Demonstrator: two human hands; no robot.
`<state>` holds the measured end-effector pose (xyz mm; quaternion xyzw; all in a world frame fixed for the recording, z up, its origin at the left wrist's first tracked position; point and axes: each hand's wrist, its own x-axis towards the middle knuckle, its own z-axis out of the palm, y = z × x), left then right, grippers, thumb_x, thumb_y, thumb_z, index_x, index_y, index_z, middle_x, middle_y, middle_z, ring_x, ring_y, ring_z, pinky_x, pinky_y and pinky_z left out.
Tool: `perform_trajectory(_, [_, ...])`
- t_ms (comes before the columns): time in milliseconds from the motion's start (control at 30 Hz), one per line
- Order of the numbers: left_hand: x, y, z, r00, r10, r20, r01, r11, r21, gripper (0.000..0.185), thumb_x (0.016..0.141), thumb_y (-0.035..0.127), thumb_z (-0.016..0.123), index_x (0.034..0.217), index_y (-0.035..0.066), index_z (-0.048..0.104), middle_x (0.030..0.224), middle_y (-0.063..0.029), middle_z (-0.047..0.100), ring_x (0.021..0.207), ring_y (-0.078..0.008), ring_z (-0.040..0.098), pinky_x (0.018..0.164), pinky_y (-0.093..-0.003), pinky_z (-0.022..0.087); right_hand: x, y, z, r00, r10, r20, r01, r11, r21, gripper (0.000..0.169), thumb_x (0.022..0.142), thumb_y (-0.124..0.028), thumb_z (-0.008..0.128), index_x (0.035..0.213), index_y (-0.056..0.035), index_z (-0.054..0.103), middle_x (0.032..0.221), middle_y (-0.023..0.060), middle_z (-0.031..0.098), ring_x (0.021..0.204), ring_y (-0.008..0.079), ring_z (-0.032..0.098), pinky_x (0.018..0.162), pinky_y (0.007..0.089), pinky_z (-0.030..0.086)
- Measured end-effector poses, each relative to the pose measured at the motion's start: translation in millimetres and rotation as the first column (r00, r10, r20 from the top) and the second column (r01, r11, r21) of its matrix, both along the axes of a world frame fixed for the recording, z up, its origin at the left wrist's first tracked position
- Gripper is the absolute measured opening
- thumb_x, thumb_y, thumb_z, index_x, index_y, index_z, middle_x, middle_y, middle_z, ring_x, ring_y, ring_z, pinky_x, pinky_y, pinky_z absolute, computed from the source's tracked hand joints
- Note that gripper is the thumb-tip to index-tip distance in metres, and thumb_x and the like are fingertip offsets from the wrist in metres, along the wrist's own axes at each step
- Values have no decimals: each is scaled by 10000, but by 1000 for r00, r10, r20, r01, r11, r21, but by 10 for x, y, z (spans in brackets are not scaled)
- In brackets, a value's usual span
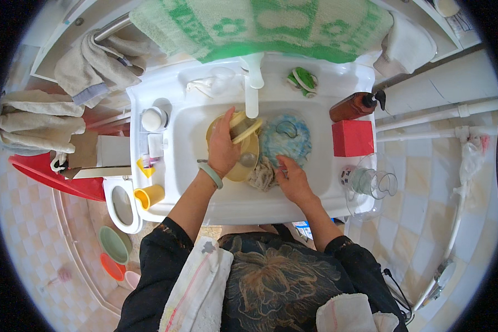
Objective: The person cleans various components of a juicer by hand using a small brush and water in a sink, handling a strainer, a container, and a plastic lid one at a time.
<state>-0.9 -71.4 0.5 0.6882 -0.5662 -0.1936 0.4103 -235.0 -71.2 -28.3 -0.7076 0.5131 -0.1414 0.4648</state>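
My left hand (224, 151) grips a small tilted yellow dish (249, 132) with a raised rim, above a larger yellow basin (249, 171) in the white washbasin (186, 166). The palm hides part of both. My right hand (292, 180) holds nothing; its fingers are apart at the right edge of a wet, crumpled grey-brown cloth (262, 176). Whether the fingertips touch the cloth is unclear. Just beyond that hand lies a round, blue-and-white mottled item (288, 137), beside the yellow basin.
The faucet (252, 93) overhangs the sink's back. A brown pump bottle (352, 106), red box (352, 138) and clear glass vessel (371, 182) line the right rim. A yellow cup (149, 196) and white-lidded jar (153, 119) stand left. A green-and-white towel (261, 25) hangs behind.
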Motion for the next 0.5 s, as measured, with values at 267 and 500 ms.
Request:
perform_trajectory(267, [-116,23,-42,1000,22,-6,-21,999,27,849,729,-43,658,1474,48,262,1251,-203,523,1153,-397,490,981,-455,403,148,-145,-116,954,-186,235,138,969,205,271,942,-84,556,1205,-23,564,1048,77,640,949,153,618,818,285,501])
perform_trajectory(500, [-91,41,-41,997,82,-7,-82,997,-13,856,729,-46,660,1478,46,256,1230,-202,518,1146,-393,493,981,-443,411,318,-271,-6,950,-188,248,132,965,225,235,935,-101,567,1156,-22,584,960,67,644,851,137,603,780,280,494])
